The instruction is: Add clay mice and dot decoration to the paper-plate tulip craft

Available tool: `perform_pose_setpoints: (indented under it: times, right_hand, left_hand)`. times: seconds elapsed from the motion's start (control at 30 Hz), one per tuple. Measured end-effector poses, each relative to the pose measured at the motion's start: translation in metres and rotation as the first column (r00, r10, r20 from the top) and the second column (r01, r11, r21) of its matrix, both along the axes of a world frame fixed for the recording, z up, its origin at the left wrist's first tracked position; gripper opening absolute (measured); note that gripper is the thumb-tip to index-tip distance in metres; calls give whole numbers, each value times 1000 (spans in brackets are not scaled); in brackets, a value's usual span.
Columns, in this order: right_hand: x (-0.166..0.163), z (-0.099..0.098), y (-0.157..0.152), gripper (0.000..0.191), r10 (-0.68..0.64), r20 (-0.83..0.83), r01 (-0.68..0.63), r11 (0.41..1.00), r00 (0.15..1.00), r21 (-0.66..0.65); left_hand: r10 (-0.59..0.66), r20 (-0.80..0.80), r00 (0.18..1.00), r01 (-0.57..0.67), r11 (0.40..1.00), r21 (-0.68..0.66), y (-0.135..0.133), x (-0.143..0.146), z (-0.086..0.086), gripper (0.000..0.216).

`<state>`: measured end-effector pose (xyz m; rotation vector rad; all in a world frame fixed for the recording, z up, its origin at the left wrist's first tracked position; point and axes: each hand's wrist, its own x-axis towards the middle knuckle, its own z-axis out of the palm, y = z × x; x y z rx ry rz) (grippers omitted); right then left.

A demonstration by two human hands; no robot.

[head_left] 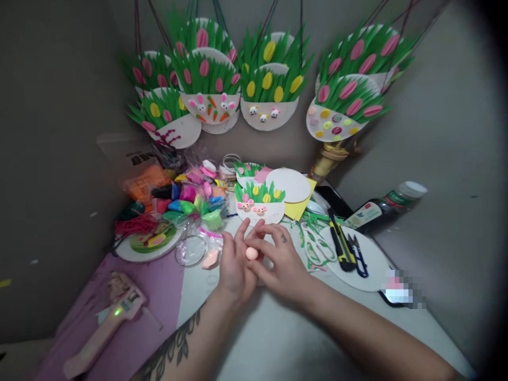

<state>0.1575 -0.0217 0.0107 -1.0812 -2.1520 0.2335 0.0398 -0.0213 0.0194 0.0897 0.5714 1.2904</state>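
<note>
A small peach-pink ball of clay (pixel 251 253) sits between my two hands above the white table (pixel 278 333). My left hand (pixel 234 264) lies palm up with the fingers stretched out under the ball. Over it my right hand (pixel 280 262) presses from the right, fingers bent onto the ball. Just beyond my fingertips lies a paper-plate craft (pixel 260 205) with green paper grass, yellow and pink tulips and little pink animal faces.
A heap of coloured clay packets (pixel 186 198) lies at the left, a pink glue gun (pixel 107 317) on the purple sheet at the near left. Scissors, a yellow utility knife (pixel 340 244) and snips (pixel 359 256) rest on a plate at the right, beside a bottle (pixel 387 206). Finished tulip plates (pixel 210 90) hang on the wall.
</note>
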Motion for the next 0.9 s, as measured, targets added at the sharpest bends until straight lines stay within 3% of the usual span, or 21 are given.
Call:
perform_pose_setpoints:
  times: [0.17, 0.37, 0.53, 0.63, 0.77, 0.9]
  right_hand:
    - [-8, 1, -3, 24, 48, -45, -48, 999, 998, -5]
    - [-13, 11, -4, 28, 104, -30, -107, 984, 994, -143]
    - [-19, 16, 0, 67, 138, -146, -151, 985, 980, -79]
    - [-28, 14, 0, 88, 144, -89, -151, 985, 986, -80]
    - [-38, 7, -2, 99, 82, 18, -80, 994, 996, -80]
    - [-41, 3, -4, 102, 59, 68, -55, 997, 996, -51]
  left_hand:
    - [-72, 94, 993, 72, 997, 2, -1, -6, -4, 69]
    - [-84, 205, 975, 91, 996, -23, 4, -11, -9, 74]
    - [-86, 251, 964, 73, 996, 60, 4, -11, -7, 76]
    - [-104, 258, 961, 65, 986, 156, 2, -9, -8, 74]
    - [-68, 195, 978, 35, 986, 164, -1, -5, -8, 72]
    - [-41, 173, 984, -6, 966, 260, -4, -2, -5, 69]
